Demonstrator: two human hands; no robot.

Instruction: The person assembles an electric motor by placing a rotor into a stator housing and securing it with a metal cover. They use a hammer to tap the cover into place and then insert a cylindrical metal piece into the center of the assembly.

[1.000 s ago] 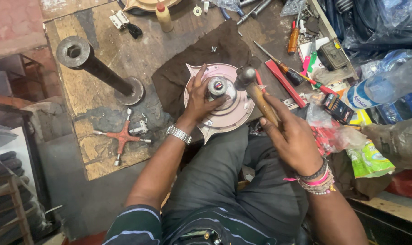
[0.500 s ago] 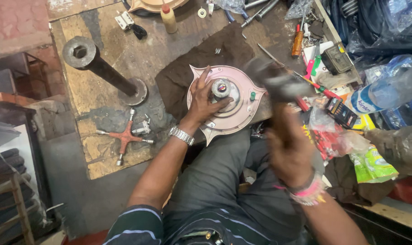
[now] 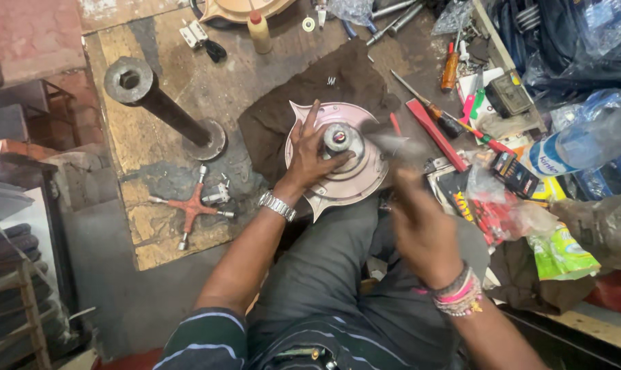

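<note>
The right hand [image 3: 423, 229] has swung its hammer [image 3: 386, 142] down from the raised position of a second ago, so the blurred hammer head now sits at the metal hub [image 3: 338, 139] in the middle of the pink round motor housing [image 3: 365, 175]; its fingers are wrapped tight around the handle, though blur hides the detail. The left hand [image 3: 310, 154] has not shifted, fingers spread and pressed on the housing and hub, steadying it on the dark cloth [image 3: 276, 123] laid over the wooden board [image 3: 153, 226]. It reads as a blow landing in a run of strikes on the hub.
</note>
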